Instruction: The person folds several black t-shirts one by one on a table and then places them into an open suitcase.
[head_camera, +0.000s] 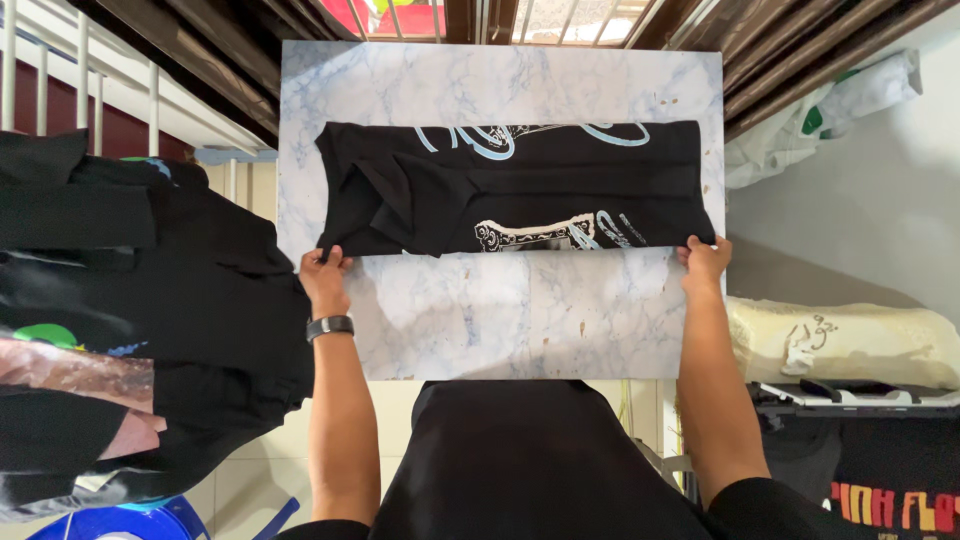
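A pale bench (470, 320) with a blue-veined marble pattern fills the middle of the view, its far edge running up against dark wooden slats and a white railing with daylight behind. To the left of the bench a heap of black garments (130, 300) is stacked, some with bits of green and blue print showing, and a blue round container (130, 522) sits on the tiled floor below it. To the right, a cream-coloured rolled bundle (850, 345) lies on its side with a small pale mark on it, a white plastic bag (830, 110) with a green patch is tucked against the wall above, and a dark cloth with red and yellow lettering (890, 505) shows at the lower right corner. On the bench lies a black T-shirt (520, 190), folded into a long band with light blue and white print on it; its long axis runs left to right across the bench, parallel to the near edge. The left hand (325, 272), a black band on its wrist, pinches the near left corner of the T-shirt, and the right hand (706, 262) grips the near right corner, both closed on the cloth.
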